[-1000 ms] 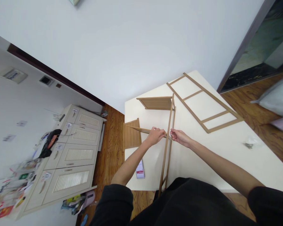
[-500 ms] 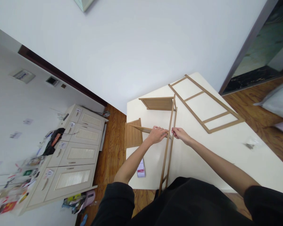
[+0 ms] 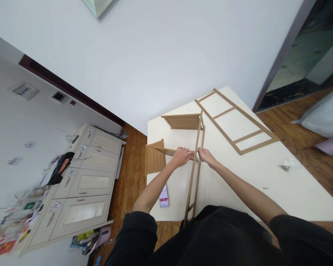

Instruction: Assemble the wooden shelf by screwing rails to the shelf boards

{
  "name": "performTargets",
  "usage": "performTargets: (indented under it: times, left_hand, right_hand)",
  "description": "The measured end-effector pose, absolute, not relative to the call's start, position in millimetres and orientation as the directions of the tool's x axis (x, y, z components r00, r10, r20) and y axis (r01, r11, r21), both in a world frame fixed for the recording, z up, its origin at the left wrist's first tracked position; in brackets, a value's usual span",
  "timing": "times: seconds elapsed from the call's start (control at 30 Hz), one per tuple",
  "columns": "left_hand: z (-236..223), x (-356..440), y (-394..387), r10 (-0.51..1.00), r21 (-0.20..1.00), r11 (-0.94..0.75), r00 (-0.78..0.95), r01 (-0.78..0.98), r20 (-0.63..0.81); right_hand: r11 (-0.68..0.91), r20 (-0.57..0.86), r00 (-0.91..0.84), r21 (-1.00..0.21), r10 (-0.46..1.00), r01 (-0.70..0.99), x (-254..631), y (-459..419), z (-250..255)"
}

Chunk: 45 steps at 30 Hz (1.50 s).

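- The wooden side frame stands on its long edge on the white table, its near end reaching past the table's edge beside the person's body.
- The left hand, on the left side of the side frame, grasps the middle panel close to where its end meets that frame.
- The right hand, just across on the right side of the side frame, has its fingertips pinched around a thin pale piece, too small to identify; the two hands are near each other with the upper rail between them.
- The far panel stands on edge left of the side frame, meeting it near its far end.
- Further left of the side frame, the flat panel lies on the tabletop, beneath the outer end of the middle panel.
- A second frame with crossbars lies flat to the right of the side frame, toward the wall.
- Left of the side frame, nearer the person, lies a white-and-pink rectangular item.
- Well right of the side frame are a clear bag with small dark pieces and, nearer, one small loose piece.
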State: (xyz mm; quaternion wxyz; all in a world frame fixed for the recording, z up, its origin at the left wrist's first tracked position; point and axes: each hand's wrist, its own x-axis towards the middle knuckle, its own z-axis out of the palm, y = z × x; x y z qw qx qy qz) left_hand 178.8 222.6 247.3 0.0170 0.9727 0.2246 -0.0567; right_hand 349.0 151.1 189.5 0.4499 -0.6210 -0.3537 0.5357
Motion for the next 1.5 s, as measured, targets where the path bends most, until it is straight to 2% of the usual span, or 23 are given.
performTargets:
  times: [0.27, 0.37, 0.5, 0.7, 0.9, 1.13, 1.3, 1.5]
  left_hand:
    - [249.9, 181.1, 225.0, 0.431, -0.02, -0.901, 0.886, 0.434, -0.168]
    - [253.7, 182.3, 226.7, 0.425, -0.013, -0.902, 0.88, 0.432, -0.214]
    - [256.6, 182.9, 228.0, 0.421, 0.002, -0.9, 0.873, 0.435, -0.245]
    - [257.4, 183.5, 226.8, 0.427, 0.01, -0.896, 0.869, 0.443, -0.248]
    - [257.8, 183.5, 225.3, 0.434, 0.017, -0.893, 0.869, 0.45, -0.239]
    - [265.1, 183.6, 221.0, 0.464, 0.084, -0.865, 0.852, 0.495, -0.241]
    - [276.5, 197.6, 224.1, 0.55, 0.21, -0.751, 0.769, 0.626, -0.326]
    - [271.7, 239.4, 220.5, 0.662, 0.167, -0.597, 0.6, 0.784, -0.45]
  right_hand:
    - [-0.379, -0.429, 0.137, -0.88, 0.893, -0.287, 347.7, 146.3, 195.0]
    - [-0.385, -0.428, 0.055, -0.856, 0.902, -0.345, 349.9, 145.6, 199.9]
    - [-0.403, -0.409, -0.075, -0.823, 0.909, -0.401, 358.5, 137.3, 207.3]
    - [-0.47, -0.453, -0.142, -0.787, 0.88, -0.4, 370.1, 131.1, 214.5]
    - [-0.566, -0.595, -0.06, -0.723, 0.802, -0.396, 375.5, 137.1, 214.8]
    - [-0.53, -0.574, 0.048, -0.782, 0.817, -0.329, 397.0, 115.9, 201.2]
    - [-0.479, -0.541, 0.209, -0.831, 0.815, -0.282, 408.8, 73.1, 176.7]
    - [-0.556, -0.636, 0.229, -0.763, 0.737, -0.33, 413.7, 15.3, 153.2]
